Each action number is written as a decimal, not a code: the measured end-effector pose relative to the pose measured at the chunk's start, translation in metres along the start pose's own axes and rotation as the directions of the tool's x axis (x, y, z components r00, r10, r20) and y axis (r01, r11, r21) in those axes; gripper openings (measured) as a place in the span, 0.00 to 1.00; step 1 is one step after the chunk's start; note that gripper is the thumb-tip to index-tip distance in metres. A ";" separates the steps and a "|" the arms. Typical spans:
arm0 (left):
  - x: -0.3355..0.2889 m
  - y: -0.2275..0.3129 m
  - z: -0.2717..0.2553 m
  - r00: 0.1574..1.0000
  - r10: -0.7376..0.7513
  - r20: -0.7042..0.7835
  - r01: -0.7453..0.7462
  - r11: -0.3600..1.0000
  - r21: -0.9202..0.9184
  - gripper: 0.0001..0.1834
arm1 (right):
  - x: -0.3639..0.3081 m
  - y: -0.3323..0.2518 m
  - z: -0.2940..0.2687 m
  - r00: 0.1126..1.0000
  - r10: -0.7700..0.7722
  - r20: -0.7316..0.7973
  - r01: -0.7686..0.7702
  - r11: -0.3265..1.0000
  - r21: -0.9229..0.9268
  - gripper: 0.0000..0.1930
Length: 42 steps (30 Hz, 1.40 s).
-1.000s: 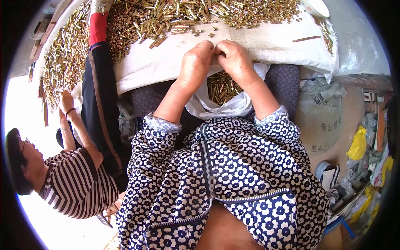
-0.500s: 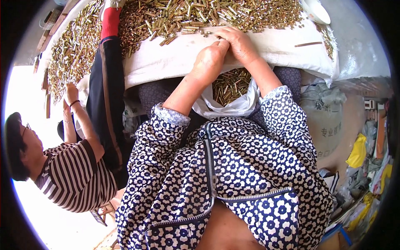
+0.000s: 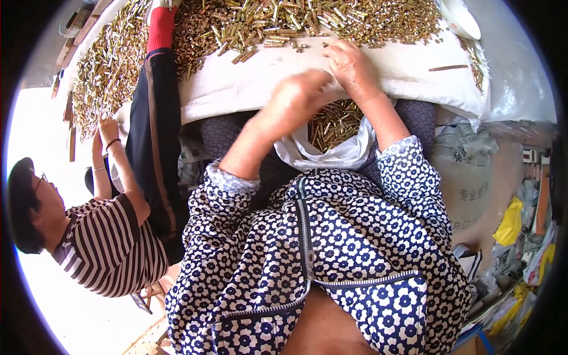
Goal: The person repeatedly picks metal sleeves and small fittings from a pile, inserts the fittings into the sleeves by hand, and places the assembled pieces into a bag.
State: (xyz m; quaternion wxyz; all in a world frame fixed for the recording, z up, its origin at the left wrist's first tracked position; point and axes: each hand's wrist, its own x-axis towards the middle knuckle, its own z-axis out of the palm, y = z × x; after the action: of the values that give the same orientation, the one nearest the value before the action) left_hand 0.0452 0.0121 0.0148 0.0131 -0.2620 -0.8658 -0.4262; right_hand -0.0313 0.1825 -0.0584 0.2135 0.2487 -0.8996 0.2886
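My left hand (image 3: 296, 99) is smeared by motion above the near edge of the white cloth (image 3: 248, 80), left of my other hand. Its fingers look curled, but what they hold does not show. My right hand (image 3: 355, 71) rests on the cloth's near part, fingers bent and drawn together. A tiny dark piece (image 3: 325, 44) lies by its fingertips. Beyond both hands spreads a heap of brass-coloured metal tubes (image 3: 248, 23) and smaller metal pieces (image 3: 390, 21). Below my hands, an open white plastic bag (image 3: 319, 155) in my lap contains similar brass tubes (image 3: 334, 124).
Another person (image 3: 112, 236) in a striped shirt sits at the left, hands by the heap's edge. A dark trouser leg with a red sock (image 3: 160, 29) lies across the heap. A thin stick (image 3: 448, 67) and white bowl (image 3: 461, 19) are at the right. Bags (image 3: 509, 222) clutter the floor.
My two hands were together; now the left has swung left and toward me, apart from the right. The right stays at the cloth, its fingers slightly more bent. The view has shifted a little.
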 end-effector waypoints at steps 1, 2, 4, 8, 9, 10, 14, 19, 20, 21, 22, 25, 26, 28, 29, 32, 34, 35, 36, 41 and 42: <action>-0.001 -0.014 -0.007 0.991 -0.072 -0.114 0.079 0.995 0.057 0.10 | 0.001 -0.006 -0.004 1.000 0.000 -0.001 0.000 1.000 0.002 0.07; 0.000 -0.036 -0.017 0.973 -0.049 -0.225 0.088 0.982 0.169 0.08 | 0.002 -0.009 -0.009 1.000 0.001 -0.017 -0.001 1.000 0.002 0.06; 0.004 -0.063 -0.038 0.938 -0.034 -0.346 0.178 0.902 0.393 0.06 | 0.002 -0.009 -0.013 0.999 0.015 -0.035 -0.015 1.000 -0.002 0.06; -0.002 -0.096 -0.059 0.946 -0.132 -0.297 0.311 0.633 0.709 0.05 | 0.001 -0.011 -0.010 0.998 -0.001 -0.056 0.001 1.000 -0.007 0.05; -0.002 -0.100 -0.058 0.947 -0.128 -0.295 0.307 0.634 0.710 0.05 | 0.001 -0.010 -0.009 0.998 -0.004 -0.060 0.004 1.000 -0.014 0.05; -0.001 -0.100 -0.058 0.948 -0.147 -0.283 0.312 0.611 0.727 0.05 | 0.002 -0.011 -0.011 0.998 -0.002 -0.062 0.001 1.000 -0.017 0.05; 0.004 -0.098 -0.049 0.923 -0.197 -0.330 0.380 0.596 0.707 0.07 | 0.002 -0.014 -0.013 0.993 0.038 -0.116 -0.027 0.995 0.094 0.06; 0.006 -0.099 -0.053 0.919 -0.219 -0.329 0.390 0.637 0.665 0.07 | -0.006 -0.026 -0.017 0.990 0.133 -0.052 -0.104 0.918 0.384 0.09; 0.007 -0.100 -0.054 0.928 -0.231 -0.292 0.371 0.655 0.658 0.07 | -0.008 -0.030 -0.020 0.982 0.187 0.010 -0.173 0.885 0.433 0.09; 0.005 -0.100 -0.053 0.928 -0.232 -0.293 0.371 0.655 0.658 0.07 | -0.008 -0.032 -0.021 0.969 0.235 0.076 -0.242 0.845 0.477 0.09; 0.004 -0.090 -0.048 0.941 -0.227 -0.253 0.337 0.714 0.614 0.07 | -0.011 -0.031 -0.020 0.966 0.245 0.077 -0.252 0.844 0.474 0.09; 0.002 -0.079 -0.035 0.950 -0.236 -0.203 0.309 0.790 0.530 0.09 | -0.018 -0.032 -0.015 0.925 0.328 0.191 -0.367 0.643 0.672 0.06; -0.001 -0.081 -0.034 0.953 -0.223 -0.207 0.303 0.766 0.567 0.09 | -0.017 -0.034 -0.014 0.912 0.345 0.221 -0.398 0.621 0.675 0.06; -0.003 -0.080 -0.034 0.951 -0.229 -0.209 0.309 0.746 0.589 0.08 | -0.017 -0.037 -0.014 0.898 0.361 0.253 -0.431 0.598 0.676 0.06; -0.002 -0.077 -0.034 0.950 -0.231 -0.209 0.311 0.747 0.588 0.08 | -0.017 -0.039 -0.015 0.887 0.371 0.275 -0.447 0.539 0.714 0.05; -0.003 -0.073 -0.033 0.942 -0.261 -0.211 0.336 0.743 0.579 0.08 | -0.016 -0.046 -0.020 0.877 0.370 0.305 -0.459 0.467 0.756 0.05; -0.003 -0.075 -0.032 0.934 -0.283 -0.218 0.357 0.734 0.577 0.08 | -0.014 -0.050 -0.023 0.879 0.362 0.310 -0.457 0.457 0.763 0.05; -0.004 -0.075 -0.032 0.934 -0.284 -0.217 0.357 0.734 0.577 0.08 | -0.013 -0.051 -0.024 0.867 0.370 0.334 -0.482 0.447 0.754 0.05; -0.006 -0.075 -0.032 0.949 -0.217 -0.230 0.310 0.789 0.531 0.08 | -0.013 -0.052 -0.024 0.854 0.377 0.359 -0.506 0.437 0.744 0.04; -0.011 -0.058 -0.026 0.954 -0.199 -0.224 0.223 0.971 0.086 0.08 | -0.011 -0.053 -0.025 0.865 0.353 0.358 -0.486 0.404 0.775 0.05; -0.012 -0.054 -0.025 0.939 -0.299 -0.173 0.289 0.954 -0.081 0.07 | -0.011 -0.053 -0.025 0.873 0.337 0.353 -0.467 0.364 0.806 0.05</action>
State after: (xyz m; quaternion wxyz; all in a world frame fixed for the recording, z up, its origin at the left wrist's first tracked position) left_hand 0.0254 -0.0382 -0.0117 0.0218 -0.0898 -0.8783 -0.4692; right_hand 0.0137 0.1635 -0.0239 -0.0784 0.1120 -0.6685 0.7310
